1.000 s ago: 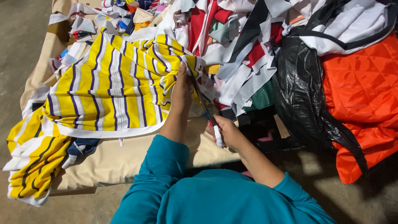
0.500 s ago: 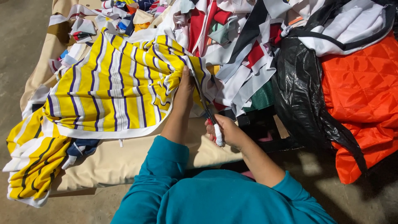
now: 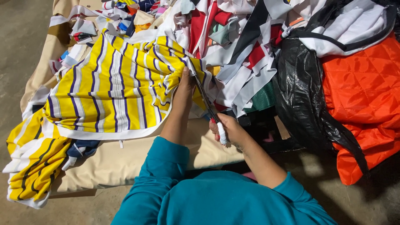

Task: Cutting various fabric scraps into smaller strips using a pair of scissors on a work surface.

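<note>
Scissors (image 3: 204,98) are in the right hand (image 3: 229,131), whose fingers are wrapped tight around the taped handle. Their long blades reach up into the yellow striped cloth (image 3: 116,89), which lies on the tan surface (image 3: 116,162). The left hand (image 3: 183,85) pinches the cloth's bunched edge, just beside the blades. It looks like the cutting step. Snipping on would need that cloth pulled tight. Scraps (image 3: 246,54) lie beyond the fingers.
</note>
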